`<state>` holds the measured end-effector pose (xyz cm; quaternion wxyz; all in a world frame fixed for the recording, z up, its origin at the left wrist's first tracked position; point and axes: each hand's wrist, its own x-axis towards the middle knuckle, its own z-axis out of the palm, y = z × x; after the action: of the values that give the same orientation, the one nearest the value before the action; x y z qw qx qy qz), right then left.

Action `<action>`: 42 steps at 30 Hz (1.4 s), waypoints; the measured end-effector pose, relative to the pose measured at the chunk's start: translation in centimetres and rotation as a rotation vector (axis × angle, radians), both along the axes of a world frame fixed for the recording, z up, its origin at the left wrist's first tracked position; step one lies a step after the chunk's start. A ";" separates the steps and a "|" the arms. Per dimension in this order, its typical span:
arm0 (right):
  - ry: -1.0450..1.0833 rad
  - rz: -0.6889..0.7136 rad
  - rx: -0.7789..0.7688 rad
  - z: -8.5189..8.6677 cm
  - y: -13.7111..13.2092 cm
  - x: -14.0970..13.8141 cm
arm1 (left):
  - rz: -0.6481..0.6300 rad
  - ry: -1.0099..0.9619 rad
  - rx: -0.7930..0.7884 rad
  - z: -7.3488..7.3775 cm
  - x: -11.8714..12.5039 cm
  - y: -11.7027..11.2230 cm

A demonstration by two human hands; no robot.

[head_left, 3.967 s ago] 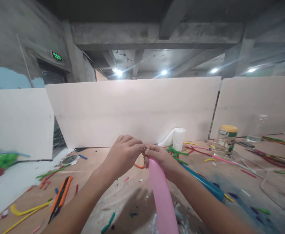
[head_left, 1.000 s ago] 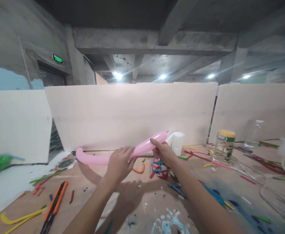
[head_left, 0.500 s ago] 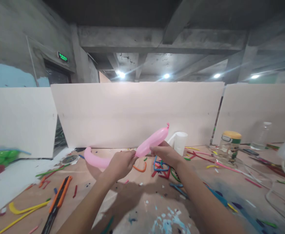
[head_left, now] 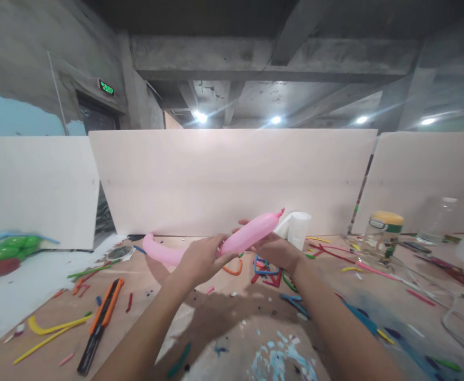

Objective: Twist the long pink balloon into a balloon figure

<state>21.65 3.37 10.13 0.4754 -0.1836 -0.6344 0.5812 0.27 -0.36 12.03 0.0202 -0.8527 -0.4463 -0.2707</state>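
The person's two arms reach out over the table [head_left: 232, 338]. The left hand [head_left: 200, 260] is closed around the middle of a long pink balloon [head_left: 247, 235]. Its fingers [head_left: 226, 257] wrap over the balloon and pinch it. The right hand [head_left: 273, 250] sits just to the right, under the balloon. Its fingers are curled up around the fat part and hold it from below. The balloon is up in the air, above the table. One end bends away to the left of the left hand. The other end, with its little knot, sticks up past the right hand.

Below and left of the left hand lies an orange knife [head_left: 100, 323] and a yellow strip [head_left: 53, 328]. Just behind the right hand stands a white paper roll [head_left: 298, 228]. Farther right is a jar with a yellow lid [head_left: 382, 238]. A white board [head_left: 232, 180] stands at the back.
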 end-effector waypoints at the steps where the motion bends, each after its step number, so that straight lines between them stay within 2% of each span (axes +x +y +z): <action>1: 0.004 0.021 -0.018 0.2 0.2 0.1 | 0.041 -0.002 0.027 0.0 -0.1 0.1; 4: 0.080 0.005 -0.067 0.6 0.7 0.2 | 0.176 -0.009 0.103 0.0 -0.3 0.2; 6: 0.145 -0.037 -0.060 0.9 0.9 0.0 | 0.217 -0.032 0.137 0.0 -0.3 0.1; 10: 0.202 0.039 -0.039 1.4 1.0 0.0 | 0.152 -0.019 0.161 0.0 -0.1 0.0; 13: 0.186 0.098 -0.139 1.1 1.6 0.2 | 0.179 -0.008 0.212 -0.5 0.1 0.1; 16: 0.163 0.080 -0.207 0.4 2.4 -0.1 | 0.193 -0.007 0.255 -1.0 0.3 0.2; 19: 0.214 0.048 -0.195 0.0 2.8 -0.8 | 0.151 -0.018 0.255 -1.2 0.6 0.0; 25: 0.235 0.050 -0.231 0.1 1.7 -1.6 | 0.160 -0.016 0.299 -1.4 1.0 0.0; 27: 0.200 0.021 -0.264 0.0 1.1 -2.1 | 0.111 -0.031 0.362 -1.6 1.1 0.1; 30: 0.170 0.056 -0.374 -0.2 0.1 -3.3 | -0.067 -0.105 0.548 -2.0 1.3 -0.1; 33: 0.210 0.234 -0.590 -0.2 -1.1 -4.5 | -0.267 -0.202 0.751 -2.4 1.7 -0.6; 36: 0.281 0.395 -0.731 0.2 -2.3 -5.2 | -0.360 -0.193 0.772 -2.5 1.8 -1.5; 39: 0.309 0.413 -0.710 0.9 -3.4 -5.4 | -0.372 -0.199 0.754 -2.1 1.7 -2.3; 42: 0.249 0.335 -0.592 1.7 -4.4 -5.4 | -0.403 -0.257 0.757 -1.7 1.8 -3.0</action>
<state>16.23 -1.00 11.80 0.3734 -0.1348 -0.3970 0.8275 2.09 -3.38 10.31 0.2220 -0.8147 -0.1394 -0.5173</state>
